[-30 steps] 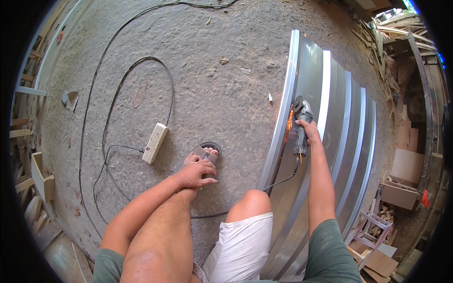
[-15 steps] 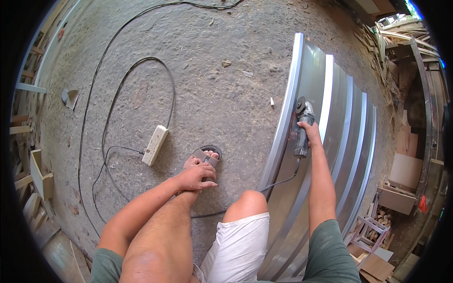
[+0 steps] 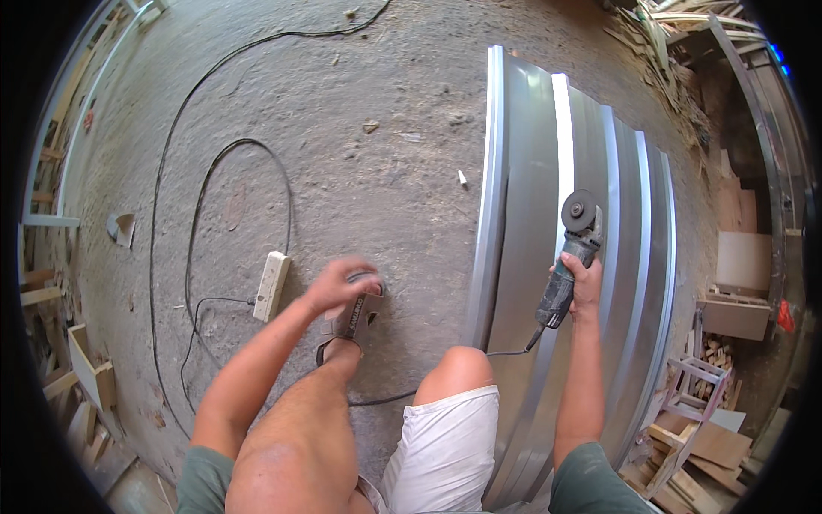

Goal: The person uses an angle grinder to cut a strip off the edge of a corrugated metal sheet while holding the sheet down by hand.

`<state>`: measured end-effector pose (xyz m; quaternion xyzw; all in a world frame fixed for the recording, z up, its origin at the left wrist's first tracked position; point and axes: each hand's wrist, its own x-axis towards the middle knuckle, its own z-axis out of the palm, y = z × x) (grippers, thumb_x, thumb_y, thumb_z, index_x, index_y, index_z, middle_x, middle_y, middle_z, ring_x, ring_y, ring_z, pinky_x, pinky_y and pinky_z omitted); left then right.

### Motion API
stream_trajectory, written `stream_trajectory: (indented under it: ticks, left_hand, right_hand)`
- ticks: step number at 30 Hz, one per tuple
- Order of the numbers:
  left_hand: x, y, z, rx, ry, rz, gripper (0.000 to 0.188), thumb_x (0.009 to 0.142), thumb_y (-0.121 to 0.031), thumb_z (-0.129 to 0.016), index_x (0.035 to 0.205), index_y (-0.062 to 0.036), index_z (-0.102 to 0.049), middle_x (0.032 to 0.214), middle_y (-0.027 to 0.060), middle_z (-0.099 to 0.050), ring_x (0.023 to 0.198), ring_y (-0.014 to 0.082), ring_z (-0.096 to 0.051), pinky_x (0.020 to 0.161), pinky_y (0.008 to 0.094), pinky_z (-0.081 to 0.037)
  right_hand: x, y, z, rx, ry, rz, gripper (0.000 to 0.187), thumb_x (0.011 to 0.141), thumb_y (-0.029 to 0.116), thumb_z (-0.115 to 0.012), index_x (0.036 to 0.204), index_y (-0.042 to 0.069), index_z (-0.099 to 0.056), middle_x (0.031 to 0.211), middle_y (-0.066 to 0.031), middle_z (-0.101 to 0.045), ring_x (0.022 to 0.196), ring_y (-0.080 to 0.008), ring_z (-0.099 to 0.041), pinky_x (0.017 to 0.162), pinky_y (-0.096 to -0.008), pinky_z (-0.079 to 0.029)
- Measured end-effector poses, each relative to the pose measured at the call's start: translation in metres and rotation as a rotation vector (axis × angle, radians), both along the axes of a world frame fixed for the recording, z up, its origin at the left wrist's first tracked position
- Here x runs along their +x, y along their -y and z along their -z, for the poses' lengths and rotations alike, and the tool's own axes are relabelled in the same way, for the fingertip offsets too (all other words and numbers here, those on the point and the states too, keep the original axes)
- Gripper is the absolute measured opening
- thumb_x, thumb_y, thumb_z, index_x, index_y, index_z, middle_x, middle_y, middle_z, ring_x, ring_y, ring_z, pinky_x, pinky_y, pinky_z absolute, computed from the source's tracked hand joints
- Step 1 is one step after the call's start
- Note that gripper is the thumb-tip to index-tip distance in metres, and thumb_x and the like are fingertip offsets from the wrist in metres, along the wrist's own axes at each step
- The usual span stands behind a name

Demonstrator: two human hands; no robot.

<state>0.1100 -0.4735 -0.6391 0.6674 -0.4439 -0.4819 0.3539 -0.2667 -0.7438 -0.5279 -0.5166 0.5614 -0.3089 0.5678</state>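
In my right hand (image 3: 586,287) is an angle grinder (image 3: 558,287) with a dark body and a round disc at its far end. My fingers wrap round its body. It is held over a ribbed silvery metal sheet (image 3: 535,171) on the ground at my right. Over the toe of the sandal (image 3: 353,319) on my left foot, my left hand (image 3: 334,287) is open, its fingers stretched forward and smeared by motion. Nothing shows in that hand. The grinder's black cord (image 3: 510,352) runs left from its rear end, passing behind my right knee.
A white power strip (image 3: 271,287) lies left of my foot, with a looped black cable (image 3: 199,201) beyond it. Wooden offcuts and a small stand (image 3: 698,385) line the right side. Wooden boxes (image 3: 94,368) stand at the left. A white scrap (image 3: 462,178) lies near the sheet.
My left hand has lifted from the ankle side of the foot and moved up and left over the toes. My right hand has lowered slightly and turned the grinder, so its disc faces me.
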Motion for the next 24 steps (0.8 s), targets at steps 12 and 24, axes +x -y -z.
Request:
stream_trajectory:
  ticks: [12,24]
  left_hand:
    - [0.208,0.155,0.08,-0.157,1.217,0.002,0.076,0.097,-0.054,-0.064,0.155,-0.0116,-0.039,0.167,0.0132,-0.029,0.157,0.0313,-0.021,0.126,0.055,-0.016]
    - [0.279,0.242,0.137,-0.062,1.251,-0.147,0.088,0.101,-0.063,-0.046,0.164,-0.0067,-0.022,0.173,0.0105,-0.017,0.16,0.0268,-0.009,0.126,0.059,-0.004]
  right_hand:
    - [0.028,0.056,0.001,0.12,-0.042,0.05,0.045,0.08,0.018,-0.08,0.111,0.0,-0.055,0.084,-0.0091,-0.062,0.063,-0.0194,-0.067,0.056,-0.0341,-0.057]
    - [0.003,0.07,-0.091,0.221,-0.422,0.187,0.048,0.079,0.012,-0.078,0.119,0.002,-0.054,0.088,-0.007,-0.064,0.066,-0.0176,-0.067,0.059,-0.0322,-0.056]
